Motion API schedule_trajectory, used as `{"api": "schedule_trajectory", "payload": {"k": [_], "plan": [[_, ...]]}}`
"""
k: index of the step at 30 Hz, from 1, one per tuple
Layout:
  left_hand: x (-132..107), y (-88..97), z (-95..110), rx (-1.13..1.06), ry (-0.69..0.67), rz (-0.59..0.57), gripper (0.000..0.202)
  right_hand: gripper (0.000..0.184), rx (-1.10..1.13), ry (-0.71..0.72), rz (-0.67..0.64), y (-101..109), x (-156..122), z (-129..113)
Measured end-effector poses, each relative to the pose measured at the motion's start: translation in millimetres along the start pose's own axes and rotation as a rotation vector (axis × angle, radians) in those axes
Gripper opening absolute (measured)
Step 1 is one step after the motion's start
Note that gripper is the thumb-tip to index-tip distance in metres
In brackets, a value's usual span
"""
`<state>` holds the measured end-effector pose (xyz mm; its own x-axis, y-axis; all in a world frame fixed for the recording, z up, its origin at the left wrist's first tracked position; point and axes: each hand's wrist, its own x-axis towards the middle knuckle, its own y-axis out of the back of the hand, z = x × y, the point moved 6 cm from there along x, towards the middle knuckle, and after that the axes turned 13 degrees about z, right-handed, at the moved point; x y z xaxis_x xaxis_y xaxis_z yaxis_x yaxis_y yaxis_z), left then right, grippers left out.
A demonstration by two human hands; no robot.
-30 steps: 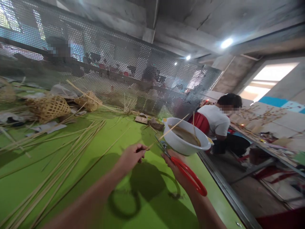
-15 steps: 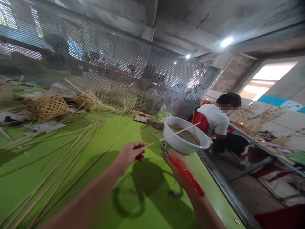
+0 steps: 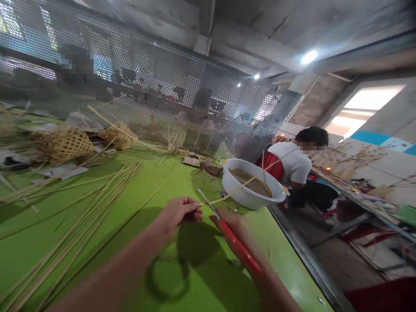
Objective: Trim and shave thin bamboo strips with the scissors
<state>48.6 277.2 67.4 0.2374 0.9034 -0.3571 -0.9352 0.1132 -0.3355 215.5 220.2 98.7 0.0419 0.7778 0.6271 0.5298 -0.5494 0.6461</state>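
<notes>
My left hand [image 3: 183, 212] pinches the near end of a thin bamboo strip [image 3: 238, 189] between thumb and fingers. The strip slants up to the right, across the white basin [image 3: 230, 187]. In my right hand [image 3: 238, 225] is a pair of scissors with red handles [image 3: 242, 251]. The blades point up and left and meet the strip just beyond my left fingertips. Whether they have cut into it I cannot tell. Brownish liquid fills part of the basin, and another strip stands in it against the rim.
Long bamboo strips [image 3: 97, 208] lie over the left of the green table [image 3: 156, 264]. Woven baskets [image 3: 73, 145] and scraps sit at the back left, before a perforated metal screen [image 3: 156, 82]. A person in a white shirt [image 3: 289, 160] sits beyond the table's right edge.
My right hand has moved slightly left, bringing the scissor blades closer to my left fingers. The blades look closer together. The strip's far end has shifted to the right.
</notes>
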Motion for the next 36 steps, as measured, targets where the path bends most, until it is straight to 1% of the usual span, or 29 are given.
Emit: {"api": "schedule_trajectory", "payload": {"k": [3, 7, 9, 11, 12, 16, 18, 20, 22, 24, 27, 30, 34, 36], "plan": [[2, -0.6, -5, -0.053, 0.041, 0.036, 0.006, 0.031, 0.005, -0.025, -0.063, -3, 1, -6], [4, -0.4, -5, -0.089, 0.040, 0.055, 0.005, 0.037, 0.029, -0.131, -0.011, 6, 6, -1], [3, 0.5, -3, -0.095, 0.024, 0.074, 0.004, 0.037, 0.071, -0.222, 0.005, 9, 6, 4], [2, -0.2, -2, -0.088, 0.017, 0.067, 0.003, 0.036, 0.119, -0.311, 0.020, 10, 6, 7], [1, -1.2, -2, -0.077, 0.016, 0.050, 0.003, 0.036, 0.128, -0.332, 0.028, 10, 6, 7], [-3, -5.2, -4, -0.010, 0.013, -0.033, 0.009, 0.035, 0.107, -0.306, 0.030, 11, 8, 4], [-4, -6.5, -4, 0.015, 0.012, -0.073, 0.011, 0.035, 0.111, -0.287, 0.009, 8, 9, 7], [-4, -6.2, -4, 0.022, 0.010, -0.087, 0.010, 0.033, 0.091, -0.269, 0.017, 7, 9, 13], [-3, -5.2, -4, 0.018, 0.008, -0.082, 0.010, 0.027, 0.049, -0.256, 0.050, 7, 9, 18], [-2, -4.3, -5, 0.021, 0.010, -0.077, 0.010, 0.028, 0.036, -0.249, 0.076, 8, 10, 21], [1, -3.3, -7, 0.037, -0.001, -0.058, 0.012, 0.029, 0.163, -0.285, 0.088, 10, 10, 21], [4, -2.5, -8, 0.024, -0.014, -0.028, 0.011, 0.033, 0.295, -0.373, 0.104, 10, 11, 26], [5, -2.3, -7, -0.022, -0.028, -0.012, 0.012, 0.037, 0.357, -0.429, 0.122, 9, 11, 32], [4, -2.6, -6, -0.033, -0.038, -0.026, 0.014, 0.036, 0.365, -0.421, 0.087, 6, 9, 28]]}}
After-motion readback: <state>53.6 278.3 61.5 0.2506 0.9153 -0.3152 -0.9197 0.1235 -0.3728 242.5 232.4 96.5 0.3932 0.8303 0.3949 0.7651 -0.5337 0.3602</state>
